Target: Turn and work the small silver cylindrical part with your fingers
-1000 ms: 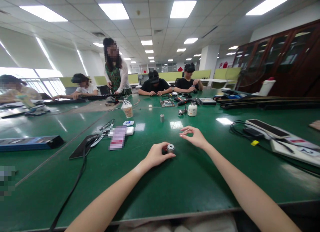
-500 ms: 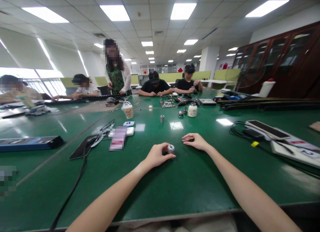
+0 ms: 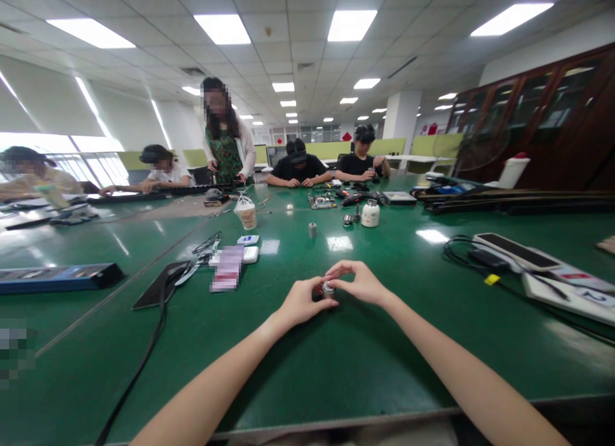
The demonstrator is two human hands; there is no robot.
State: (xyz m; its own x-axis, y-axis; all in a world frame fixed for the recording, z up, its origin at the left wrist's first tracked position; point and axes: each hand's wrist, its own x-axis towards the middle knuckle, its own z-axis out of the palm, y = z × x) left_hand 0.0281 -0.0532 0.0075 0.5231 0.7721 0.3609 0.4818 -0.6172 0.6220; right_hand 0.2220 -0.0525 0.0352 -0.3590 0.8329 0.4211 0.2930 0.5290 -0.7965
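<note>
A small silver metal cylinder [image 3: 328,293] stands upright on the green table in front of me. My left hand [image 3: 303,300] is closed around its side, thumb at the near side and fingers at the back. From the right, my right hand [image 3: 359,282] reaches over it, thumb and fingertips pinching at its top edge. Those fingers cover much of the top face, so I cannot tell whether they hold a separate small part. Farther out on the table stands a second, similar metal cylinder [image 3: 312,229], touched by neither hand.
Beyond are a paper cup in a bag [image 3: 246,213], a white jar [image 3: 369,213] and a circuit board [image 3: 321,201]. Cables and a black tablet-like slab [image 3: 161,284] lie left; a power bank-like device [image 3: 516,250] lies right. Several people are around the table's far side.
My right hand has moved left from beside the cylinder onto its top, and its fingers have closed there. The left hand keeps its hold in about the same place.
</note>
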